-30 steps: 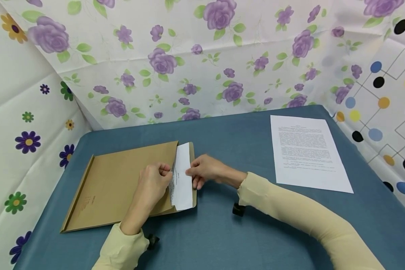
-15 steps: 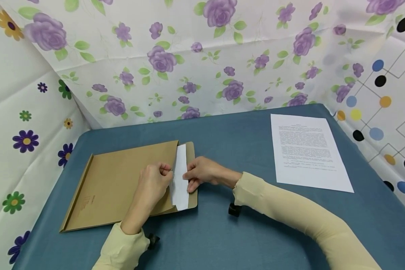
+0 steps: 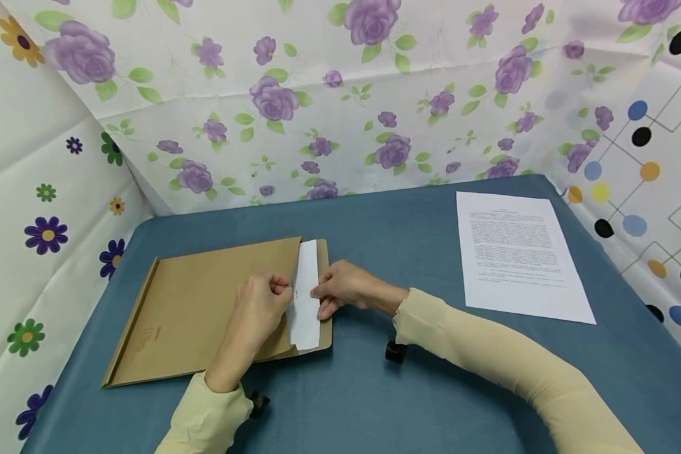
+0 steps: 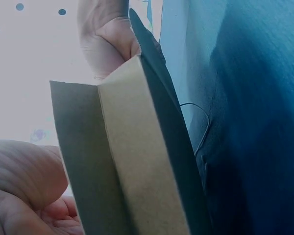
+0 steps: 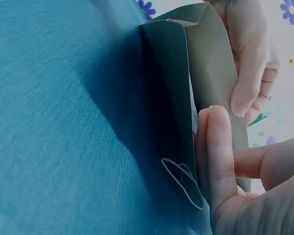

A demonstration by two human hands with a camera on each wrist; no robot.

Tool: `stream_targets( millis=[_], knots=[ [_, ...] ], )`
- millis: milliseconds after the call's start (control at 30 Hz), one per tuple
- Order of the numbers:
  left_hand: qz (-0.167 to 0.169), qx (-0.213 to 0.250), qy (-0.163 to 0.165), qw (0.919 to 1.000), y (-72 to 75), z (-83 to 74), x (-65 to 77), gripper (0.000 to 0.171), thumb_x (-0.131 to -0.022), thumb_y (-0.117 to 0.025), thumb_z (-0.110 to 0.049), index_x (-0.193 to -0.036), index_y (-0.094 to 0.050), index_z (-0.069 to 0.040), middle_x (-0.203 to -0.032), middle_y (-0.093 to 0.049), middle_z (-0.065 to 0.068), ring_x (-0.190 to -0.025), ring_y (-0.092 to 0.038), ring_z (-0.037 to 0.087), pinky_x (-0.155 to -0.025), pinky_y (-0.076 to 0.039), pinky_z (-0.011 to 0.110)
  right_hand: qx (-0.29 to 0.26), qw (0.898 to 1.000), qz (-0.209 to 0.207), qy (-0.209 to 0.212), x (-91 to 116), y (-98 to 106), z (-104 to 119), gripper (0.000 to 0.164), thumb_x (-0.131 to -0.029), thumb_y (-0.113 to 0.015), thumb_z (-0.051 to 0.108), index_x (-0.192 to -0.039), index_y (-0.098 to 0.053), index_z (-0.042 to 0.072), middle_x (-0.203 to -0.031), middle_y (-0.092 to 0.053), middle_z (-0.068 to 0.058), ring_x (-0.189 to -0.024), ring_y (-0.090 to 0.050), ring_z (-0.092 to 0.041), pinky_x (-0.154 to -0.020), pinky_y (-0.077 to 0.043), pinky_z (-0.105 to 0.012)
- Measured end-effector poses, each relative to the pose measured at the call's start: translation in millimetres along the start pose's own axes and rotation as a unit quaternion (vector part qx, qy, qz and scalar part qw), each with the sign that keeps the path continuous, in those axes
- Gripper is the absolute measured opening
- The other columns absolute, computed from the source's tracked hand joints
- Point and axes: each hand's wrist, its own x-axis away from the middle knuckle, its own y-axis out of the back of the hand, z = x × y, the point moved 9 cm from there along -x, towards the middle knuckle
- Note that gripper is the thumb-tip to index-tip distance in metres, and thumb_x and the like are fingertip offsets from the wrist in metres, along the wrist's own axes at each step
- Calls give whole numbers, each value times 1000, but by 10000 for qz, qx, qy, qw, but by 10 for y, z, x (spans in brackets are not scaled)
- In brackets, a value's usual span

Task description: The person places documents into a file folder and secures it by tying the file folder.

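A brown kraft envelope (image 3: 204,309) lies at the left of the table, its open end to the right. My left hand (image 3: 260,304) pinches the upper edge of that opening and keeps it lifted. Out of the mouth shows a strip of white paper (image 3: 306,321), the rest hidden inside. At its outer edge, my right hand (image 3: 343,291) pinches the paper between thumb and fingers, over the envelope's lower flap (image 3: 326,334). In the right wrist view, the envelope's lifted panel (image 5: 210,63) stands apart from the lower one. A thin string (image 4: 208,120) hangs from the envelope's underside in the left wrist view.
A printed sheet (image 3: 516,252) lies flat at the right of the blue-covered table (image 3: 397,227). Patterned cloths (image 3: 215,164) rise behind the table and along both sides. Small black camera mounts (image 3: 396,352) show under both wrists.
My right hand has shifted slightly left, and the white strip outside the envelope is a little narrower than a second ago. My left hand stays at the envelope's opening.
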Motion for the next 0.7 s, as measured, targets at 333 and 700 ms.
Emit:
stream_targets(
  millis=[333, 700],
  knots=[
    [0, -85, -97, 9999, 10, -10, -7, 10, -85, -66, 2, -92, -73, 2, -76, -68, 8, -66, -60, 20, -59, -48, 28, -267, 9993, 246, 83, -75, -217, 25, 19, -101, -62, 0, -83, -65, -9, -73, -71, -21, -61, -72, -21, -68, -61, -36],
    [91, -36, -67, 9999, -4, -15, 0, 9, -86, -67, 2, -94, -73, 2, -80, -69, 9, -67, -61, 19, -59, -50, 29, 713, 9966, 205, 364, -123, -311, 96, 28, -105, -54, 2, -83, -68, -10, -72, -70, -22, -53, -69, -18, -58, -59, -32]
  ],
)
